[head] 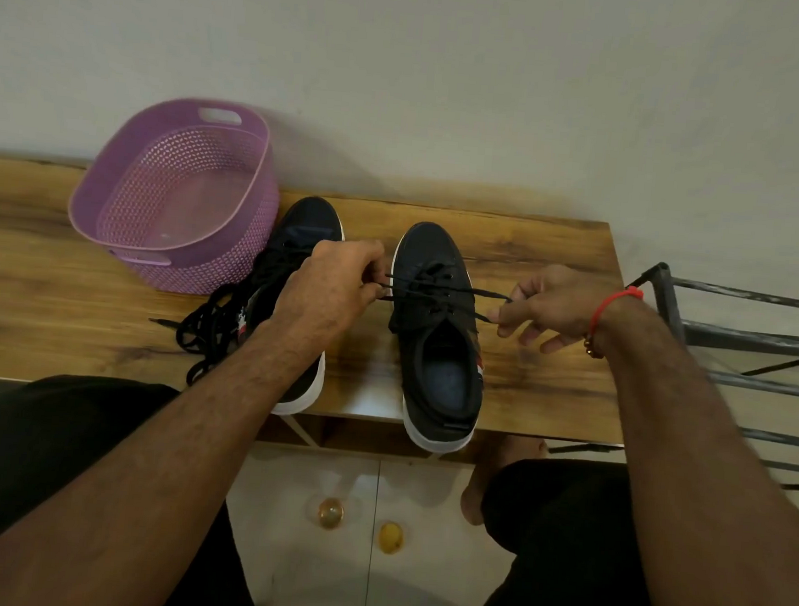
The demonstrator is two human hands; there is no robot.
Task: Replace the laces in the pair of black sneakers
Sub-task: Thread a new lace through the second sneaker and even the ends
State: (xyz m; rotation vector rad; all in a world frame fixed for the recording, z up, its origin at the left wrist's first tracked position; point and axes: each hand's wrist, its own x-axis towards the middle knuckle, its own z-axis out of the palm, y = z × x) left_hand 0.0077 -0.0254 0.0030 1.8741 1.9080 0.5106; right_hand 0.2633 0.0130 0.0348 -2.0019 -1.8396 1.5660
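Two black sneakers with white soles stand on the wooden table, toes toward the wall. The right sneaker (438, 334) has a black lace (437, 290) threaded through its eyelets, with both ends drawn out sideways. My left hand (337, 283) pinches the lace end on the left of that shoe. My right hand (552, 305) pinches the other end on the right. My left forearm covers much of the left sneaker (307, 233). A loose pile of black laces (211, 326) lies beside the left sneaker.
A purple perforated basket (176, 199) stands at the back left of the wooden table (540, 376), touching the left sneaker. A grey metal rack (743, 339) is at the right. My knees are below the table edge, over a tiled floor.
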